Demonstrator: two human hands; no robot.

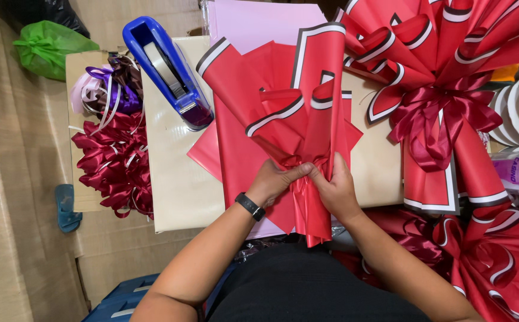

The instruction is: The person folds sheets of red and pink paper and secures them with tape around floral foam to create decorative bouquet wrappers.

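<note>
both hands pinching the red wrap

left hand (274, 180) and right hand (333, 189) are closing tight on the gathered red wrapping paper (283, 119), its black-white edges fanning above; blue tape dispenser (167, 68) sitting up-left.

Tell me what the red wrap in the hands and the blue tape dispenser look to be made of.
Red wrap: seemingly thin matte plastic or coated paper film; it holds crisp folds, gathers tightly where both hands pinch it, and carries printed black-and-white edging. Blue tape dispenser: apparently moulded hard plastic, glossy, with smooth rounded edges and highlights.
</note>
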